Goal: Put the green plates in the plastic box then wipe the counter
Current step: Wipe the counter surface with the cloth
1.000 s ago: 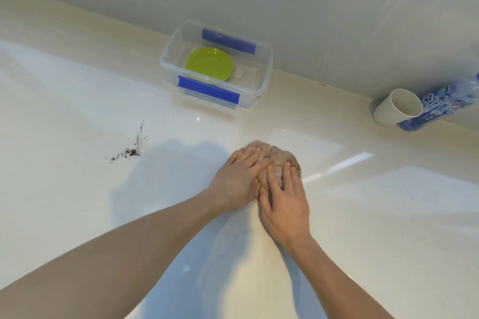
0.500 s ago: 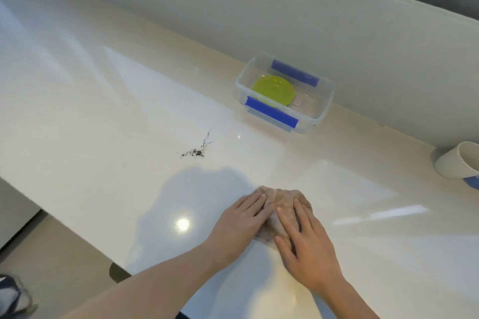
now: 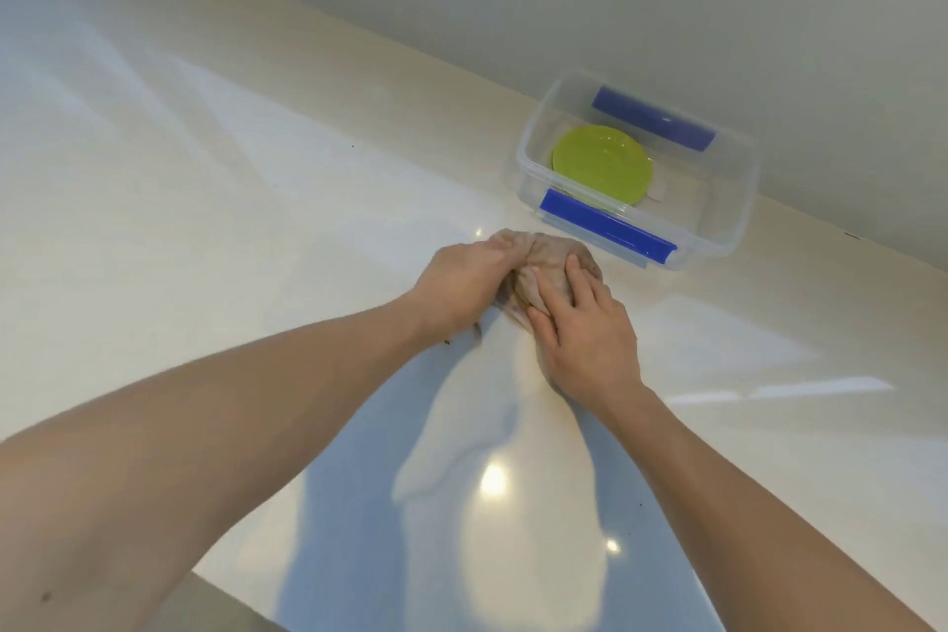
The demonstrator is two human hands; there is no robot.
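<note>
A green plate [image 3: 603,164] lies inside the clear plastic box [image 3: 728,226] with blue clips, at the back right against the wall. A crumpled beige cloth [image 3: 551,257] rests on the cream counter [image 3: 205,221] just in front of the box. My left hand [image 3: 461,282] grips the cloth's left side with curled fingers. My right hand [image 3: 585,334] presses flat on its right side. A few dark crumbs [image 3: 447,340] show beside my left wrist.
The wall runs diagonally behind the box. The counter's front edge [image 3: 231,585] lies at the lower left under my left forearm. Bright light reflections sit on the counter between my arms.
Both hands have slid the cloth left and forward over the spot where the dark crumbs lay, now close to the box. The crumb pile is out of sight. The view swung left; the cup left the frame.
</note>
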